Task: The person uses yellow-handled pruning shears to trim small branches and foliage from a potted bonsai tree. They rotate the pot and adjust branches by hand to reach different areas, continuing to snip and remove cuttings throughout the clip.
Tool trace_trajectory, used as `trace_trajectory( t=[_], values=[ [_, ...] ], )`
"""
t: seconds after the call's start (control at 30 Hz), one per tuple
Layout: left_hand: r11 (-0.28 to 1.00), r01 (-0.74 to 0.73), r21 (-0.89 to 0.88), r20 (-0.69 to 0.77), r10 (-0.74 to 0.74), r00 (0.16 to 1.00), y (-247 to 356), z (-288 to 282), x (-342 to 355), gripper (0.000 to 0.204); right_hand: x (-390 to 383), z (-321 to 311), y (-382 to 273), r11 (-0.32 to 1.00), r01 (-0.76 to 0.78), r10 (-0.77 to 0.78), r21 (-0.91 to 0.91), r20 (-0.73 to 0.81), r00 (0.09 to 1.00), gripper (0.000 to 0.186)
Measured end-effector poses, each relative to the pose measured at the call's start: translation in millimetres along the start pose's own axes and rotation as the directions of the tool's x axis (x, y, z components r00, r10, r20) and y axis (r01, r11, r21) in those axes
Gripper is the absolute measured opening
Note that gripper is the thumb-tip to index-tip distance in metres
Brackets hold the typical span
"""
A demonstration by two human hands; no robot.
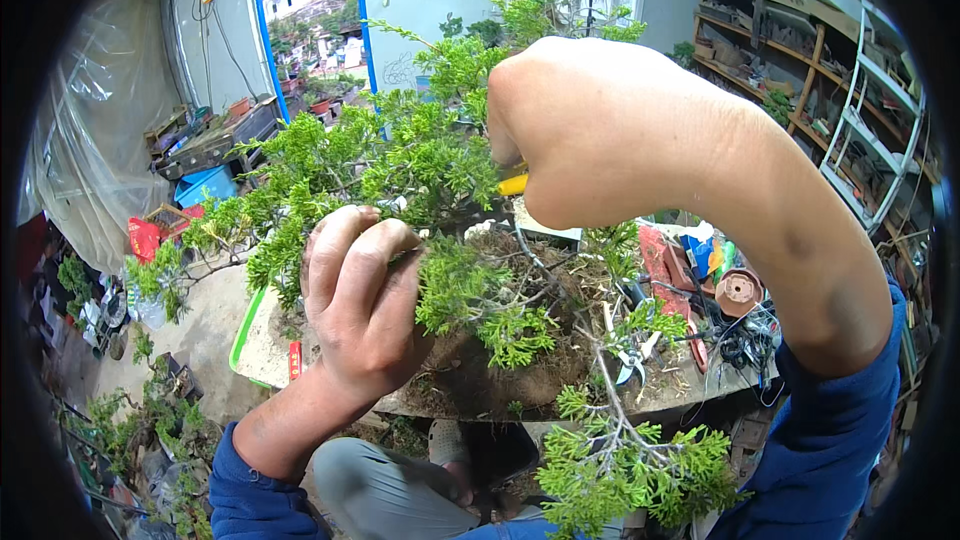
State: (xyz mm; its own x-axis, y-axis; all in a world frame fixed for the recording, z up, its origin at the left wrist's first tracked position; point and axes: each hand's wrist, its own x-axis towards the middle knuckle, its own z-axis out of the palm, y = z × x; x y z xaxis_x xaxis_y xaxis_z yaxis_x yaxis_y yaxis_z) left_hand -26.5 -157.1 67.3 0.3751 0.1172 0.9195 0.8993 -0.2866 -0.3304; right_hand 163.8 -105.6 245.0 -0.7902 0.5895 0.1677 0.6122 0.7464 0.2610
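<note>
A green juniper bonsai (425, 155) spreads its branches over the worktable, its roots in a brown soil mass (470, 375). My left hand (365, 290) is among the foliage left of the middle, fingers curled inward; leaves and the fingers themselves hide what they close on. Higher up and further right, my right hand (590, 135) is closed in a fist, with the wrist bent over. A yellow handle (513, 185) sticks out from under it; the rest of that tool is hidden. One long branch (620, 415) hangs over the table's near edge towards my lap.
Pale-handled pruning shears (632, 365) lie on the table's right side, near tangled wire (745, 340) and a terracotta pot (739, 292). A green-rimmed tray (250, 335) is at the left. Beyond stand shelves (770, 60), a white ladder (870, 130) and a blue-framed doorway (365, 15).
</note>
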Motion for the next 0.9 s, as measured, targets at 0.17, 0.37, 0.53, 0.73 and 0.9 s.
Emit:
trace_trajectory(
  t=[0.17, 0.37, 0.53, 0.73, 0.9],
  values=[
    [1.0, -0.008, -0.004, 0.012, 0.008, 1.0, -0.6, 0.7, -0.1, 0.028, 0.5, -2.3, -6.1, 1.0, -0.028, 0.028, -0.011, 0.021, 0.999, 0.011],
    [1.0, -0.011, -0.012, 0.037, 0.011, 0.999, -0.5, -1.1, 0.9, 0.031, 3.1, -3.6, -9.2, 0.999, 0.007, -0.007, -0.034, -0.005, 1.0, 0.012],
    [1.0, 0.0, 0.001, 0.031, 0.0, 1.0, -3.8, -1.4, 1.7, 0.032, 0.1, 2.4, -2.7, 1.0, -0.005, 0.004, -0.017, -0.026, 1.0, 0.011],
    [0.999, 0.007, 0.038, 0.079, -0.01, 0.997, -3.7, -3.2, 12.1, 0.033, -4.7, 14.2, 18.1, 0.981, 0.047, -0.005, 0.19, -0.217, 0.976, 0.031],
    [0.999, 0.029, 0.029, 0.216, -0.034, 0.976, -2.2, -7.1, 28.7, 0.049, -10.9, 22.6, 30.8, 0.966, 0.112, -0.041, 0.234, -0.288, 0.957, 0.031]
  ],
)
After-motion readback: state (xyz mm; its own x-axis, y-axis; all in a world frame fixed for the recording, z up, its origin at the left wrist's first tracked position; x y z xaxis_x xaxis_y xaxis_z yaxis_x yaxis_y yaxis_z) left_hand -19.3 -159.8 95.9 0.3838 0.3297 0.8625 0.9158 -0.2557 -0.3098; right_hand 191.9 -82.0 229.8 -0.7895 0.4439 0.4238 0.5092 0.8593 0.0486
